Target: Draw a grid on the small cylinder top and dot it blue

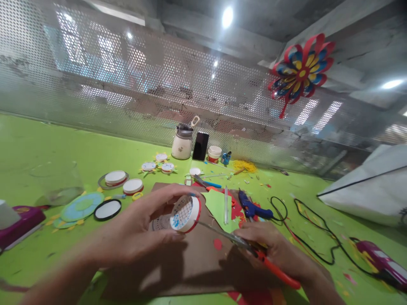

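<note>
Between the thumb and fingers of my left hand [140, 222] is a small white round lid [186, 213], tilted, with a red rim and a blue-marked grid on its face. My right hand [270, 241] grips a pair of scissors [237, 239] with red-orange handles. The blades point left, and their tips are at the lid's red edge; I cannot tell whether they touch it. Both hands are above a brown board [197, 271]. Close by on the board are a light green paper piece [218, 207] and a small red paper disc [218, 244].
A blue glue gun [252, 207] with a black cord lies right of the board. White lids [132, 185], a black-rimmed disc [107, 209] and a clear container [59, 186] are at left. Behind stand a white jug [182, 144], a phone [200, 146] and stacked cups [214, 153].
</note>
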`<state>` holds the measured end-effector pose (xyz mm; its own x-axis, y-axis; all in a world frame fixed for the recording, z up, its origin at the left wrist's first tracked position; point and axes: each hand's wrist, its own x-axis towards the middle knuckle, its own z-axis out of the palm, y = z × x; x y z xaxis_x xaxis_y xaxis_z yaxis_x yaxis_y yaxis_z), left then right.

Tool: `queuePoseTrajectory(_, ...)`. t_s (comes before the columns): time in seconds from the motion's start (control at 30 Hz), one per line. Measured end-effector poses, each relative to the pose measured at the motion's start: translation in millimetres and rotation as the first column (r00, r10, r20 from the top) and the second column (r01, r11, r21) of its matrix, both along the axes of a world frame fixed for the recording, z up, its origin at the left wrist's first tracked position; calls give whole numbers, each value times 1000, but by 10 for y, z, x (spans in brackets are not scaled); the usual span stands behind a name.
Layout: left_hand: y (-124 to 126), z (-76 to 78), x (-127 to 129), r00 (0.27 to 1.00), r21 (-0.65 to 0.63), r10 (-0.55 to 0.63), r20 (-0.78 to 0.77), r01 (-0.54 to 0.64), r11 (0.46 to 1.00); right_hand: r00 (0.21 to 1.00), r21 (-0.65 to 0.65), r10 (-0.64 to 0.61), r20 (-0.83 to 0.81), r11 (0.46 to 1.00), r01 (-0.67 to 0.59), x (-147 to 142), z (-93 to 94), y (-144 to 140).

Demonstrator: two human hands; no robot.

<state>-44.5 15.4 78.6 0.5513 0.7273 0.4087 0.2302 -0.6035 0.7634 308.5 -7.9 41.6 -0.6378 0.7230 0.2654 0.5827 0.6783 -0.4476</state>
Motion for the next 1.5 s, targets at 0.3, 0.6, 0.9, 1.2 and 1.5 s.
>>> queuePoseTrajectory(0.3,-14,29,41,1000,-57,15,1,-15,998,999,-5,-17,30,1000,17,-28,24,-55)
queuePoseTrajectory(0.6,76,-104,55,992,-95,107,74,-100,990,998,-37,-38,42,999,39,-59,49,-59)
queuePoseTrajectory(0.9,112,-104,2,975,-191,108,194,-70,979,997,-84,-73,-8,994,72,-38,-11,23)
queuePoseTrajectory(1.2,142,-167,-56,941,-253,-5,337,96,963,995,-276,-101,-2,956,96,-53,52,12)
queuePoseTrajectory(1.5,194,-173,-39,894,-311,-44,446,201,929,975,-599,-63,-214,797,-79,-24,-26,-38)
